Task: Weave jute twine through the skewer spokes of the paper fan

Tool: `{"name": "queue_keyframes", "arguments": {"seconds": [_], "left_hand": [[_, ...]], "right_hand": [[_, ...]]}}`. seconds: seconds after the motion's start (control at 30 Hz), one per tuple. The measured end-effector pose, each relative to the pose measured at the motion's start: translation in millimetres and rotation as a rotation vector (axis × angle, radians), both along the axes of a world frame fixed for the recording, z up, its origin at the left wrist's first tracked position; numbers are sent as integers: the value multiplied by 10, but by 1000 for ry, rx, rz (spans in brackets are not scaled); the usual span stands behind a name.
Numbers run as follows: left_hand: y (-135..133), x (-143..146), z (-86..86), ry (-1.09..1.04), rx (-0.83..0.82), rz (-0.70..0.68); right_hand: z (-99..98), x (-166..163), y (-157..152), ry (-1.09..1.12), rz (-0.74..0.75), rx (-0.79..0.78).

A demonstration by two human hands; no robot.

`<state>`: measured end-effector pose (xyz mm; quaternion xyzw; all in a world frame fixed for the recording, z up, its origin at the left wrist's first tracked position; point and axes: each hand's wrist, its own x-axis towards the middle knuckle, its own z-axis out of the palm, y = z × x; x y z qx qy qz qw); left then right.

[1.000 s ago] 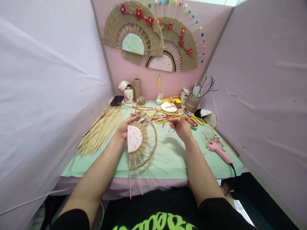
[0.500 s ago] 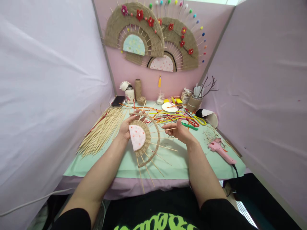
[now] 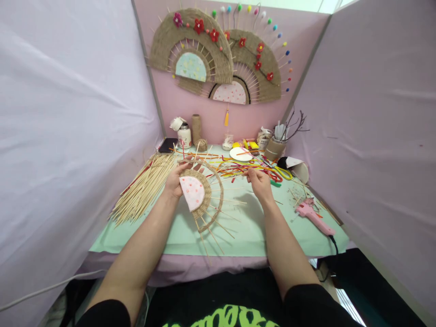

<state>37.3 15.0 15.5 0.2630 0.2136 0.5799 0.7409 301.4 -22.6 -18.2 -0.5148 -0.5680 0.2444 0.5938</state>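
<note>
My left hand [image 3: 173,182] is closed on the left edge of a half-round fan [image 3: 206,195], holding it tilted above the table. The fan has a white centre with pinkish dots, a woven twine band around it, and thin sticks radiating outward. A second, narrower twine ring [image 3: 221,190] crosses those sticks farther out. To the right of the fan, apart from its ring, my right hand [image 3: 260,184] is closed with fingertips pinched together. Whatever lies between those fingers is too small to make out. A green object [image 3: 275,183] partly shows behind that hand.
Many loose sticks [image 3: 145,190] lie at the left. Coloured pipe cleaners [image 3: 235,169] and a white plate [image 3: 241,154] are farther back. A pink glue gun [image 3: 315,217] rests at the right, its cord over the edge. Finished fans [image 3: 190,41] hang on the back wall.
My right hand has gone from partly spread fingers beside the sticks to a pinch, slightly farther from the fan. The fan in my left hand has shifted a little left.
</note>
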Motion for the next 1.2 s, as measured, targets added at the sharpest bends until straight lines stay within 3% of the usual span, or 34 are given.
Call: {"name": "queue_keyframes", "arguments": {"seconds": [0.17,0.37,0.53,0.63,0.7,0.8,0.87,1.2], "left_hand": [[17,-19,-9,5,-8,34],[-6,-5,-17,-12,6,-31],[19,-23,-23,-13,5,7],[31,-20,-12,-35,8,82],[27,-9,-2,-48,11,130],[6,16,9,-54,19,159],[-13,34,12,-50,27,154],[-59,106,-27,-26,25,88]], "right_hand": [[-11,-19,12,175,9,109],[-21,-1,38,324,5,158],[-26,-24,25,360,113,154],[-14,-67,24,367,169,27],[5,-92,14,391,241,-158],[41,-103,-32,406,490,-500],[54,-93,-66,394,625,-633],[-15,-141,-69,306,709,-597]]}}
